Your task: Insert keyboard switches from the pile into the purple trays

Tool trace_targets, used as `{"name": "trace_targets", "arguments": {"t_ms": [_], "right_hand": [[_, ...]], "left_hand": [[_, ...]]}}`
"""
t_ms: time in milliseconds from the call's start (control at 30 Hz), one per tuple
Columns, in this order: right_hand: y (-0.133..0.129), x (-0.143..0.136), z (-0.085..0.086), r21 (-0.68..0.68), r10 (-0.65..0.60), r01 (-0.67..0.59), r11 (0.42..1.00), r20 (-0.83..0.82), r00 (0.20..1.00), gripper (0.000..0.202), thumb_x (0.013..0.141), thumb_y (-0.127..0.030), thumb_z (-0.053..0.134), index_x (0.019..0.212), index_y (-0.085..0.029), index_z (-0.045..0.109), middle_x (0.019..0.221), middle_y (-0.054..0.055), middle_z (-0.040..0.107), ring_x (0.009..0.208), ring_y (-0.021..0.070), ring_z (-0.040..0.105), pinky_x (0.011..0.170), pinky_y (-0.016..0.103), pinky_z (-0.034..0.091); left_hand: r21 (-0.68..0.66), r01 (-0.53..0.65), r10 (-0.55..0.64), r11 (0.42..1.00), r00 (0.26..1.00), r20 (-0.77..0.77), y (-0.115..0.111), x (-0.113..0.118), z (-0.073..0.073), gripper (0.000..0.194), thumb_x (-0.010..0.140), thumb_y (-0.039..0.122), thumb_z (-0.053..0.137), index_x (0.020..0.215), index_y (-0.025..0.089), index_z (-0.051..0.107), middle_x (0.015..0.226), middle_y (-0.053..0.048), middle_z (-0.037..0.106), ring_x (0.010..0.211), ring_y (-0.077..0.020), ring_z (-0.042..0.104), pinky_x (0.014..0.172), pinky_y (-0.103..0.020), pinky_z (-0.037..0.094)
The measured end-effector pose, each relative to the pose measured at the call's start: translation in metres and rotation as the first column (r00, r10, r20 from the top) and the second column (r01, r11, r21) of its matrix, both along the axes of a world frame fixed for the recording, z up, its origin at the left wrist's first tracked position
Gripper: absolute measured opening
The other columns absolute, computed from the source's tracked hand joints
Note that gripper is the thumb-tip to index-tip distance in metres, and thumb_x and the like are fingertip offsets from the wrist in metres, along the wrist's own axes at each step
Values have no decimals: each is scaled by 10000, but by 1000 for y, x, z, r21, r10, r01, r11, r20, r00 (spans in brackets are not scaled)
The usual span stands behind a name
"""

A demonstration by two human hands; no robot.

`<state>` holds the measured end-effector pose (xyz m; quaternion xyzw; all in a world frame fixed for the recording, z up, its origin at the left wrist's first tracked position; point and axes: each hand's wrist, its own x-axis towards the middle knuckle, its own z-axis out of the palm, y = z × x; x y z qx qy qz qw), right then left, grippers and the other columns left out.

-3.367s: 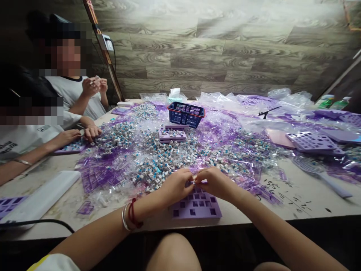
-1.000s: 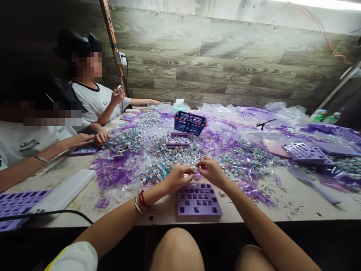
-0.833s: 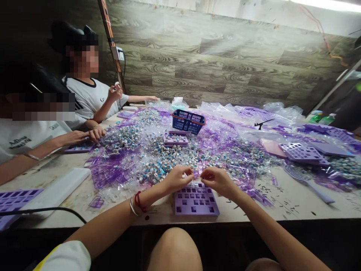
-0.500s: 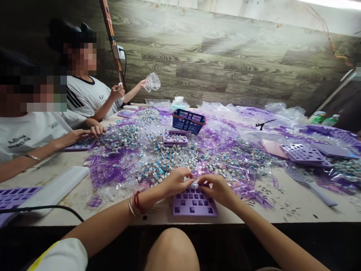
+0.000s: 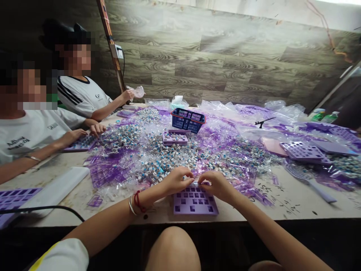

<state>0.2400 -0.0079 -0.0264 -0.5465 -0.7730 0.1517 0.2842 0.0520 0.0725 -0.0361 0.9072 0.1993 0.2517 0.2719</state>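
Note:
A purple plate with rows of square holes [image 5: 184, 209] lies on the table in front of me. Over its far edge my left hand [image 5: 178, 180] has its fingertips pinched together. My right hand [image 5: 216, 185] faces it across the same edge, fingers bent and closed at the tips. Between the two hands is a small whitish bit, too small to make out, and the fingers hide most of it. Just beyond them spreads a heap of small white-and-blue pieces [image 5: 158, 158], mixed with clear and purple plastic parts.
A dark blue basket with an orange rim [image 5: 184, 121] stands on the heap behind a small purple box [image 5: 175, 140]. Right are stacked purple plates [image 5: 301, 152] and a grey brush-like tool [image 5: 321, 191]. Left lie a long white bar [image 5: 60, 188] and a black cable [image 5: 53, 207]. Two co-workers sit left.
My hands stay at the plate's far edge, with only slight finger movement. The farther co-worker's hand with the clear plastic bag has come down and left. The view has shifted slightly.

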Motion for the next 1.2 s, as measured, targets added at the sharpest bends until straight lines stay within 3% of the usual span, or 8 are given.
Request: {"name": "trace_targets", "arguments": {"t_ms": [200, 333, 433, 500, 600, 700, 933, 1200], "right_hand": [[-7, -7, 6, 138, 2, 6, 990, -56, 998, 167, 758, -90, 597, 887, -194, 611, 901, 35, 666, 842, 169, 624, 746, 284, 491], [-10, -16, 7, 241, 42, -33, 970, -28, 999, 114, 799, -114, 558, 873, -201, 568, 896, 44, 622, 809, 167, 604, 694, 277, 498], [-11, -18, 10, 341, 55, -49, 939, -8, 998, 118, 814, -100, 509, 862, -199, 552, 868, 47, 617, 808, 170, 600, 715, 286, 495], [-10, -14, 10, 366, 37, -35, 930, 0, 999, 131, 794, -97, 517, 870, -198, 548, 854, 42, 625, 789, 169, 604, 713, 283, 492], [-8, -2, 6, 304, -19, 14, 953, 12, 1000, 183, 729, -83, 551, 875, -195, 552, 807, 24, 638, 725, 160, 610, 677, 270, 482], [-6, 11, -1, 193, -30, 21, 981, 42, 999, 199, 690, -65, 557, 846, -188, 568, 783, 15, 649, 709, 156, 608, 665, 268, 468], [-8, 11, -8, 87, 38, -40, 995, 23, 999, 165, 708, -70, 542, 823, -183, 578, 786, 20, 638, 718, 147, 578, 674, 269, 455], [-7, -3, -8, 94, 88, -85, 992, -26, 996, 190, 709, -56, 511, 840, -183, 562, 807, 35, 634, 747, 158, 588, 703, 284, 473]], "left_hand": [[-165, -10, 19, 986, 998, 57, 0, 1, 1, 179, 825, 275, 592, 814, 144, 714, 814, -43, 713, 779, -173, 621, 735, -254, 438], [-406, 35, 4, 913, 996, 94, -3, 1, 7, 279, 816, 360, 604, 858, 116, 734, 807, -58, 720, 755, -186, 633, 673, -239, 444], [-466, 61, -12, 883, 994, 107, -3, 0, 11, 300, 811, 368, 614, 875, 100, 733, 827, -76, 718, 773, -201, 637, 675, -248, 453], [-403, 52, -6, 914, 993, 114, -3, 0, 11, 262, 813, 337, 621, 904, 113, 723, 862, -73, 715, 812, -201, 636, 716, -260, 460], [-115, 50, -42, 992, 996, 72, -3, -1, 6, 211, 800, 256, 649, 980, 155, 691, 967, -63, 694, 928, -207, 609, 856, -308, 444], [135, 75, -65, 988, 995, -76, -5, -2, -1, 180, 829, 197, 604, 995, 167, 666, 1002, -76, 655, 957, -212, 581, 885, -331, 441], [150, 85, -49, 985, 972, -229, -9, -4, 6, 152, 723, 109, 605, 869, 143, 632, 872, -41, 632, 807, -176, 585, 748, -252, 456], [258, 75, -26, 963, 982, -188, -4, -3, -1, 215, 804, 354, 652, 906, 171, 603, 880, -29, 632, 832, -185, 586, 737, -265, 434]]}}
